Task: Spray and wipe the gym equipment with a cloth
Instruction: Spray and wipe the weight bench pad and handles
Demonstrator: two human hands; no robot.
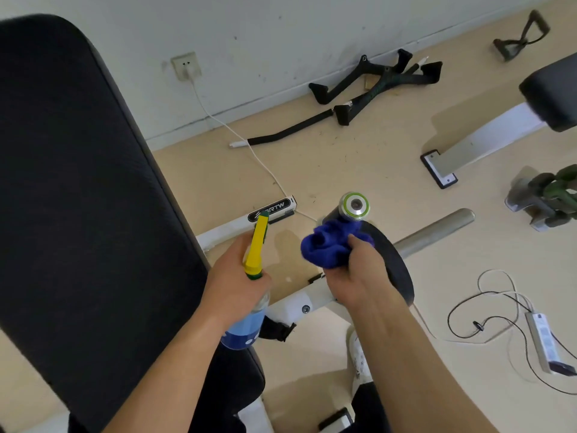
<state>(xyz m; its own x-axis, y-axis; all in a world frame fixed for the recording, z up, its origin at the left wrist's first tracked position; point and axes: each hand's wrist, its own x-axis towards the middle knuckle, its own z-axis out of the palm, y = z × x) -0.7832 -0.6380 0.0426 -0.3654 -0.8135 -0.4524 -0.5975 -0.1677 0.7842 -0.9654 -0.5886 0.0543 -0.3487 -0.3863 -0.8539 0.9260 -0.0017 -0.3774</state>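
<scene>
Two hands work at centre frame. Left hand (pixel 232 279): fingers curled round the neck of a spray bottle (pixel 256 245), yellow head pointing up-frame, blue body below the wrist. Right hand (pixel 359 276): fingers bunched on a blue cloth (pixel 327 245), held against the black foam roller (pixel 392 260) just below its silver-green end cap (pixel 355 206). A large black backrest pad (pixel 78 182) fills the left. The floor (pixel 343 157) is beige and scuffed. A white cord runs from the wall socket (pixel 185 66), upper left. Black cable handles (pixel 374 79) lie along the white wall (pixel 281 32), top centre. Second bench (pixel 552 92) upper right, power strip (pixel 543 335) with cords lower right.
</scene>
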